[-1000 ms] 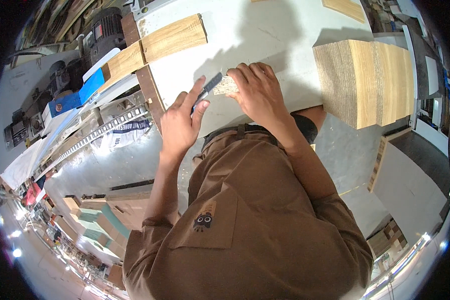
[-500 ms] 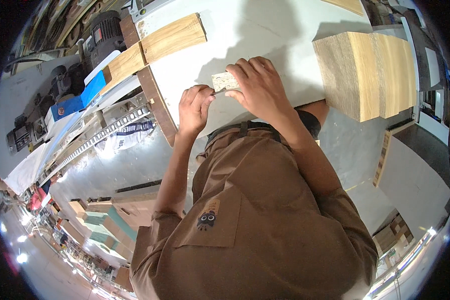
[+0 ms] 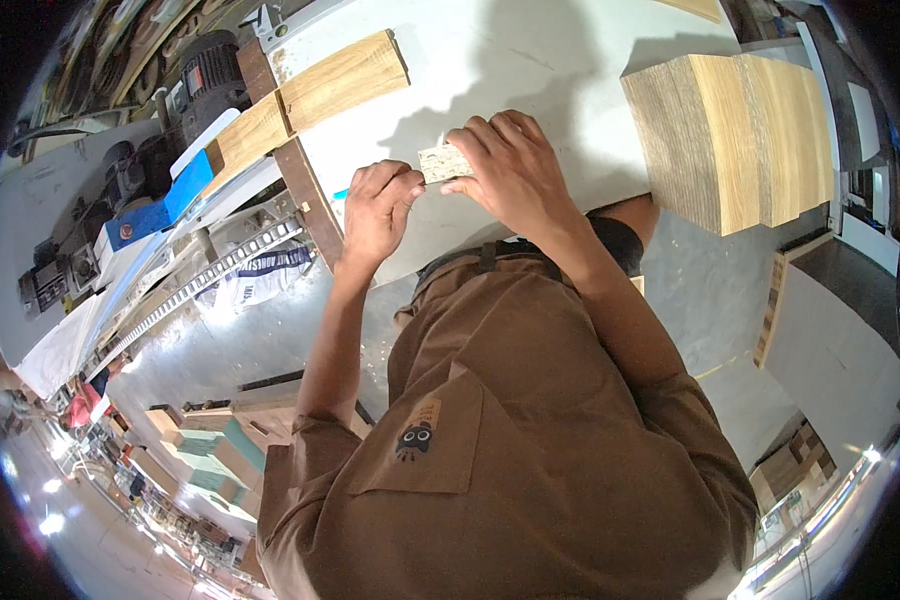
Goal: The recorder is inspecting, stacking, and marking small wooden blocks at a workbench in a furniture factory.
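Pinched in my right hand is a small pale speckled block of particle board, its left end sticking out past the fingers. My left hand is closed close beside that end, thumb and index finger nearly against it. A slim tool with a blue end pokes out on the far left side of my left hand; the rest of it is hidden in the fingers. Both hands are above the near part of a white tabletop.
Wood-grain panels stand stacked at the right of the table. Wood-grain strips lie at its upper left, across a brown edge board. Farther left are a dark motor and a blue machine part.
My hands have shifted slightly left with the block. The left hand has turned, and the tool's blue end now shows beside it. A thin dark edge beneath the block is no longer visible.
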Demonstrator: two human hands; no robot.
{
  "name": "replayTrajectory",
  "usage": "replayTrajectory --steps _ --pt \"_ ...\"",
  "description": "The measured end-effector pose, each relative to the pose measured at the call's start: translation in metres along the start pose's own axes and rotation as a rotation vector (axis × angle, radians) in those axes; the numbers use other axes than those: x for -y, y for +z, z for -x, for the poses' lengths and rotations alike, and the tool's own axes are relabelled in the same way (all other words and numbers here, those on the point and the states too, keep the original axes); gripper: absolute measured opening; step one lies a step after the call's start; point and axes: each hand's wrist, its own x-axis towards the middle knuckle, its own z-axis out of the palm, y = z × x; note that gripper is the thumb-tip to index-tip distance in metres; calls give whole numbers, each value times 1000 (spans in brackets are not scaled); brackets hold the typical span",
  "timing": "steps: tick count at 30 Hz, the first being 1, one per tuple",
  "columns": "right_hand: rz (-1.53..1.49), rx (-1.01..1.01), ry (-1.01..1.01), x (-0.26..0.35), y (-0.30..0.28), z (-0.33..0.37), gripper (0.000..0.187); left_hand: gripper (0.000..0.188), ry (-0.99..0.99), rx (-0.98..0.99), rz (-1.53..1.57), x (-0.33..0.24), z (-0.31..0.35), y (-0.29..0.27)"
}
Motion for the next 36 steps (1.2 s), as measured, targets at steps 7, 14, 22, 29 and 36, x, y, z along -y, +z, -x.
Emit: replayTrajectory --steps 7,14,22,29,36 --pt "6 -11 -8 -1 2 0 63 11 18 13 -15 -2 -5 -5" --pt "18 -15 -6 -1 4 -1 65 10 7 5 -30 -8 -9 -14" --pt "56 -27 -31 -4 5 -2 70 12 -16 28 -24 -4 -4 -13" --pt "24 -37 -40 -3 3 -2 69 13 -36 26 -24 7 3 0" --pt "24 -39 -28 -2 4 -2 66 13 17 34 -41 7 -5 -9"
